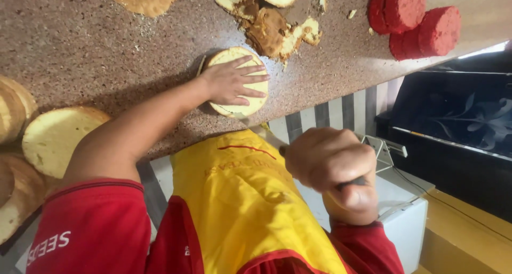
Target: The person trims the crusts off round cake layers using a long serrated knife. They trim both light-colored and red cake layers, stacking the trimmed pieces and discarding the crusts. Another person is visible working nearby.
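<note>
Left hand (233,82) flat, fingers spread, on round pale cake layer (240,82) on speckled counter (96,45); right hand (332,164) fisted around dark knife handle (352,182).

There is only one view, from a camera worn on the person's head. It looks steeply down over the chest and the yellow apron (240,199) to the speckled counter (96,45). The picture is turned sideways, so the counter fills the upper part and its edge runs slanted across the frame. The camera is near: both forearms reach into the frame from below.
</note>
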